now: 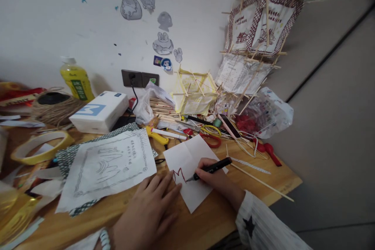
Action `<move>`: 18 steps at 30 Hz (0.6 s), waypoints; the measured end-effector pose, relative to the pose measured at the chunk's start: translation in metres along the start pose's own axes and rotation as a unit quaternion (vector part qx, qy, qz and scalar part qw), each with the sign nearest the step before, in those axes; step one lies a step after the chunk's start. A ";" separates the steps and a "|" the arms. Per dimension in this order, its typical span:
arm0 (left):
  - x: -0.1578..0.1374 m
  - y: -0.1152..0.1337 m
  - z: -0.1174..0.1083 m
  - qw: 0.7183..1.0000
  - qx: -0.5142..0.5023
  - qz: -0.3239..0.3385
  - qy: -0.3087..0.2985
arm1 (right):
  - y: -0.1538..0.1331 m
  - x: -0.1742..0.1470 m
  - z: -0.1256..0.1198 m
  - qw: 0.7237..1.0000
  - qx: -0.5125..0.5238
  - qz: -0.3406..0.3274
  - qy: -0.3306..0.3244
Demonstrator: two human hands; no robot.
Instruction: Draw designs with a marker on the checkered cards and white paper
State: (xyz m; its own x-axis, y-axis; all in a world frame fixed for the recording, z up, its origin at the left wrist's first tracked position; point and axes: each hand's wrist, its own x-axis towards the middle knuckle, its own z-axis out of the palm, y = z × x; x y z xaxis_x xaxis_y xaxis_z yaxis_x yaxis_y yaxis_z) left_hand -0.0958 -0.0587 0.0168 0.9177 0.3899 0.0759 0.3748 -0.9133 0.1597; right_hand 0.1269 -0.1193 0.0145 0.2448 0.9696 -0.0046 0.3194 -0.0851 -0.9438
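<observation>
My right hand [211, 175] grips a black marker pen [215, 166], its tip down on a white sheet of paper [195, 199]. A dark red zigzag line [179, 172] runs along the sheet's left part, ending close to the pen tip. My left hand [152, 203] lies flat with its fingers stretched out, the fingertips at the sheet's left edge and the palm over the wooden table. To its upper left, a sheet with a pencil drawing and a wavy border [114, 168] rests on green-patterned paper [63, 160].
Behind the sheet lie red-handled scissors [211, 141], a yellow glue gun [158, 136], a phone [228, 125] and several thin sticks [164, 110]. A tape roll [20, 154], twine [55, 110], a white box [98, 112] and a drink bottle [76, 81] stand left. A stick-and-paper frame [195, 91] stands behind.
</observation>
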 end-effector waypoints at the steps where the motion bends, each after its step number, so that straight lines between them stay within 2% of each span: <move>1: 0.000 0.000 0.000 1.000 0.001 0.001 -0.001 | -0.002 -0.002 -0.001 1.000 0.000 0.002 -0.001; 6: -0.001 0.000 0.001 1.000 0.000 0.006 0.007 | -0.006 -0.008 -0.004 0.999 0.002 0.002 -0.034; 13: 0.000 -0.001 0.002 1.000 0.002 0.010 0.016 | -0.002 -0.006 -0.004 0.999 -0.028 -0.023 -0.031; 18: 0.000 0.000 0.000 1.000 0.000 0.005 0.010 | -0.002 -0.005 -0.005 0.999 -0.018 -0.007 -0.038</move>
State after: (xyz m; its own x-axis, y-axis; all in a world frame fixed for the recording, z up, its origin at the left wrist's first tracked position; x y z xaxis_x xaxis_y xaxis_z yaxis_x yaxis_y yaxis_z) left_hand -0.0959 -0.0590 0.0168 0.9190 0.3821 0.0966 0.3648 -0.9175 0.1588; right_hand 0.1297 -0.1255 0.0183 0.1694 0.9854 -0.0179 0.3555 -0.0780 -0.9314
